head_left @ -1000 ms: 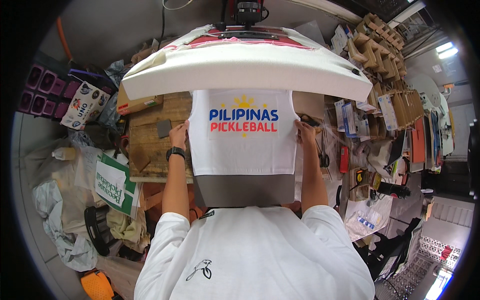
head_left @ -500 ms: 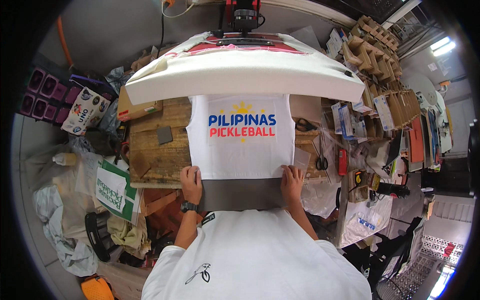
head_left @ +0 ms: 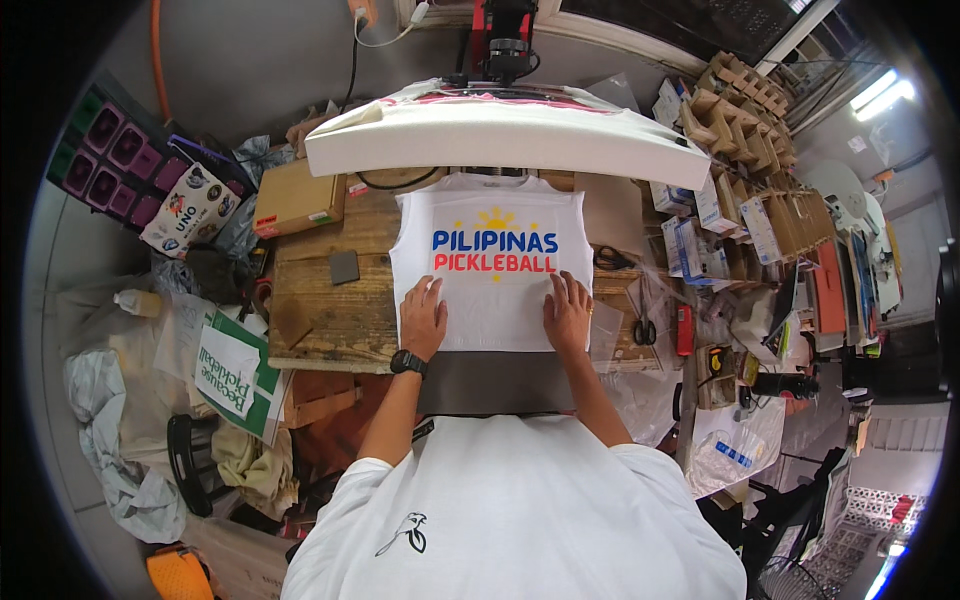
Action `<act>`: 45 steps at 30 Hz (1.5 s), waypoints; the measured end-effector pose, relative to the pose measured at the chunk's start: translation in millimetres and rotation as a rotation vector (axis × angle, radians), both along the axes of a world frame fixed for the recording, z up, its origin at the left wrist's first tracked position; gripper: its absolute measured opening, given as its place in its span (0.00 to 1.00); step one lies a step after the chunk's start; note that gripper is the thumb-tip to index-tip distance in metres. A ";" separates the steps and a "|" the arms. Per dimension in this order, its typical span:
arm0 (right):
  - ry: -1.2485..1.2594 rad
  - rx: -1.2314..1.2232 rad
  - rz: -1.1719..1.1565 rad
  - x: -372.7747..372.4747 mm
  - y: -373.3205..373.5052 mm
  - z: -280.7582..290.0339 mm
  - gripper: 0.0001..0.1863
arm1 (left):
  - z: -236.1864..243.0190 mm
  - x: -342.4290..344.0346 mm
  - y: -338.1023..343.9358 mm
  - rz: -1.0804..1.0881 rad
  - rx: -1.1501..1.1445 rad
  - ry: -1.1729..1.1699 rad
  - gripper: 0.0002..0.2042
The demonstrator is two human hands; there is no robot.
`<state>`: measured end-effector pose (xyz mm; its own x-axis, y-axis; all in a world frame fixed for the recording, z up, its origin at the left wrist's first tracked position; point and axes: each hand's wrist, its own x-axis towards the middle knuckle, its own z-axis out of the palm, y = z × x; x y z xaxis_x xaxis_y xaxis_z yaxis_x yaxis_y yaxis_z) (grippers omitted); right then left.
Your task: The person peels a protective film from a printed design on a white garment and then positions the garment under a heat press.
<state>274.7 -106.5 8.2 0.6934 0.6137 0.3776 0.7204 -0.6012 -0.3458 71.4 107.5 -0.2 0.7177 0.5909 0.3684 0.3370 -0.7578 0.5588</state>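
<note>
A white sleeveless shirt (head_left: pixel 487 300) with a blue and red printed design and yellow stars lies flat on the grey lower platen (head_left: pixel 495 380) of a heat press. My left hand (head_left: pixel 422 315), with a black watch on its wrist, rests flat on the shirt's lower left. On the lower right of the shirt my right hand (head_left: pixel 567 310) lies flat too. Both hands have fingers spread and hold nothing. The white upper plate (head_left: pixel 500 135) of the press is raised above the shirt's collar.
A wooden bench top (head_left: pixel 320 310) carries a cardboard box (head_left: pixel 295 198) and a small grey square (head_left: pixel 344 267). Scissors (head_left: pixel 645 330) lie at the right. Stacked cartons (head_left: pixel 740 170) crowd the right side. Bags, cloth and a green and white box (head_left: pixel 235 370) sit at left.
My hands went from holding the shirt's sides, down to its hem, and now lie flat on its lower part. The shirt lies flatter on the platen.
</note>
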 end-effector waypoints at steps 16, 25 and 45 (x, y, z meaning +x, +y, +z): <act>-0.012 -0.025 -0.016 0.1 -0.3 -8.6 0.23 | -3.8 1.6 -2.0 0.001 0.029 0.089 0.20; 0.011 -0.025 -0.025 -0.2 -0.6 -7.7 0.24 | -7.0 2.2 -1.0 0.003 0.063 0.072 0.20; 0.034 -0.024 -0.034 -1.3 0.2 -4.7 0.24 | -8.9 0.5 -0.5 0.013 0.068 0.078 0.22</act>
